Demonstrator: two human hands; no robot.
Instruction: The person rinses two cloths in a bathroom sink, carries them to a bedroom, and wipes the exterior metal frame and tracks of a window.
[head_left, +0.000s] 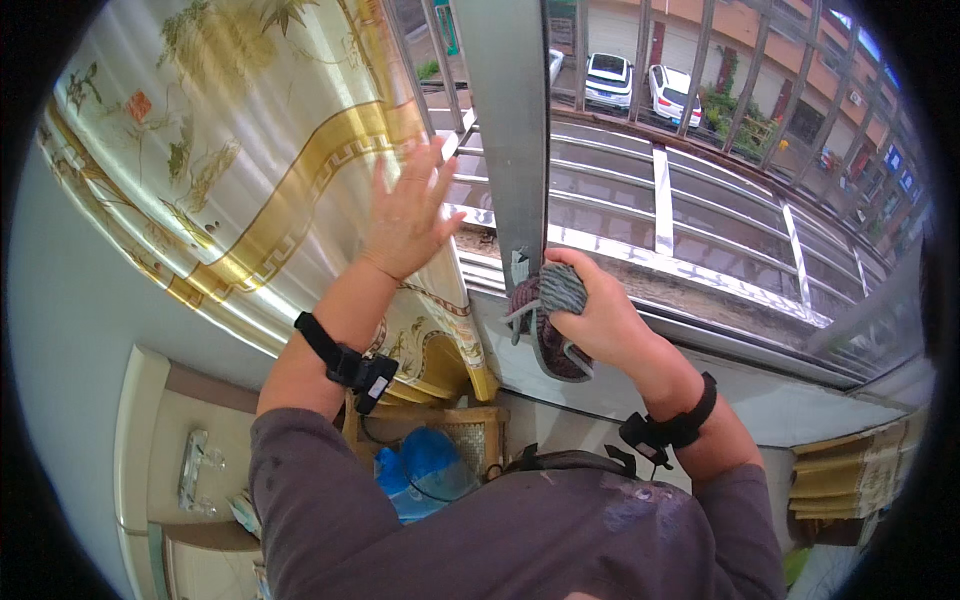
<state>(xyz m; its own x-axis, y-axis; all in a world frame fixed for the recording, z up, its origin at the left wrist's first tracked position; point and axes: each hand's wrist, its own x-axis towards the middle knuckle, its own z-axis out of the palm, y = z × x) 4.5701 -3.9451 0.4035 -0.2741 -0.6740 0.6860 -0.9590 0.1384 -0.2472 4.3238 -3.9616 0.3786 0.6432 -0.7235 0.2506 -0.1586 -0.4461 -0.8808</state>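
My left hand (412, 217) has its fingers spread over the edge of a cream and gold patterned curtain (315, 180); whether the palm presses on the fabric I cannot tell. In my right hand (611, 319) is a bunched grey and maroon striped cloth (562, 289). Part of that cloth hangs below my fingers over the sill. The bunch sits against the lower end of a grey metal window frame upright (514, 142). A torn whitish patch shows on the upright just above the cloth.
Metal security bars (664, 199) stand outside the window opening, with parked cars (609, 79) beyond. Beneath the curtain is a box (491, 442) with blue plastic bags (427, 465). A cream cabinet (180, 405) is at lower left. Another gold curtain (844, 476) hangs at lower right.
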